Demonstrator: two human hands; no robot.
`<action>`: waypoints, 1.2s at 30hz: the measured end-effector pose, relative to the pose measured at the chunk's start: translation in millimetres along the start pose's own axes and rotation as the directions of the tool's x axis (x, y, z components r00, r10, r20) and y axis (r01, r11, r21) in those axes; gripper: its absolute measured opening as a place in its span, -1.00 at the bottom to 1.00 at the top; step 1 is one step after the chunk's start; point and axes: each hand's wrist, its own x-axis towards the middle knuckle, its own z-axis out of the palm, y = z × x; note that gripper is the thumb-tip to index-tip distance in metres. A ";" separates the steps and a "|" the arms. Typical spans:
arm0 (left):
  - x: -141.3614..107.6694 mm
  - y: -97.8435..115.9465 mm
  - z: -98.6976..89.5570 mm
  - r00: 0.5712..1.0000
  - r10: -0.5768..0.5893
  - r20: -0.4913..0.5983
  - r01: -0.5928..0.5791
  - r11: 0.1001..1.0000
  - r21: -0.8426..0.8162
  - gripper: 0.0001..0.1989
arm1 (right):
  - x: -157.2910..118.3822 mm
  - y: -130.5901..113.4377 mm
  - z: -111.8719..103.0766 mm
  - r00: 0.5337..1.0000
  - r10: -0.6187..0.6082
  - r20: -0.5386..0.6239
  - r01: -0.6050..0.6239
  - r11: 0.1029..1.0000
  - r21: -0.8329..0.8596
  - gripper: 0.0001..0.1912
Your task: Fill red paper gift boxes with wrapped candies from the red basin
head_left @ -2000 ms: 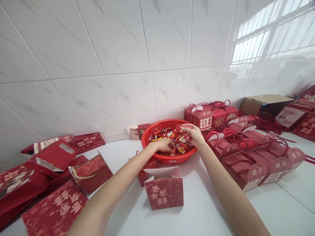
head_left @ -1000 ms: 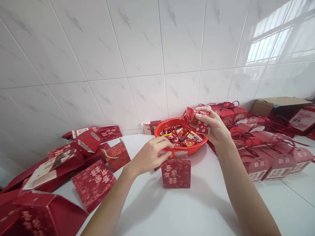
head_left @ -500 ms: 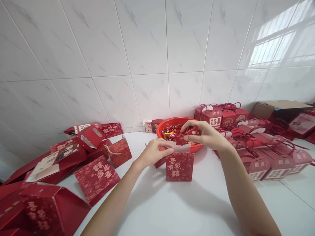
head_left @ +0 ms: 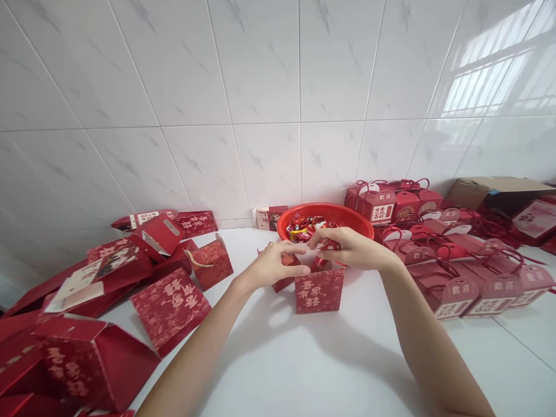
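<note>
A red gift box (head_left: 319, 296) with gold Chinese characters stands upright on the white table, its top open. My left hand (head_left: 274, 265) grips the box's upper left edge between thumb and fingers. Over the opening, my right hand (head_left: 354, 248) is closed on a red candy packet (head_left: 332, 245), partly hidden by the fingers. Inside the box a bit of shiny red wrapper shows. Just behind sits a red plastic basket (head_left: 357, 219) with wrapped candies (head_left: 300, 233) in it.
Unfilled-looking red boxes (head_left: 171, 310) lie heaped at the left. At the right stand rows of closed boxes (head_left: 463, 292) with cord handles. A cardboard carton (head_left: 499, 186) is at the far right, and a tiled wall (head_left: 264, 162) rises behind the table.
My right hand has moved down and slightly left, bringing the candy packet from above the basket's front to the box opening. My left hand stays at the box.
</note>
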 end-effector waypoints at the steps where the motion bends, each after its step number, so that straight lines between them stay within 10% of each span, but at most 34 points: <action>1: 0.0 0.1 0.0 1.000 -0.011 -0.010 0.011 1.000 0.010 -0.47 | 1.2 -0.6 1.7 0.999 -0.009 -0.037 0.010 1.000 0.014 -0.88; 6: 0.7 -0.8 0.4 0.998 -0.057 -0.017 0.057 0.998 0.017 -0.45 | 13.5 -3.0 17.2 0.947 0.018 -0.321 0.044 0.982 0.185 -0.68; 18: 1.0 -1.4 2.4 0.998 -0.047 -0.031 0.047 0.999 -0.017 -0.55 | 13.7 7.5 10.5 0.931 0.034 -0.363 0.030 0.985 0.170 -0.71; 32: 6.8 -6.2 11.9 0.953 0.267 -0.141 -0.221 0.935 0.278 -0.48 | -0.6 16.0 -6.3 0.963 0.259 0.076 -0.226 0.929 -0.292 -0.72; 36: -18.2 32.5 16.9 0.800 0.532 -0.279 -0.408 0.822 0.397 -0.70 | 3.3 18.0 -2.2 0.951 0.299 0.085 -0.256 0.910 -0.327 -0.86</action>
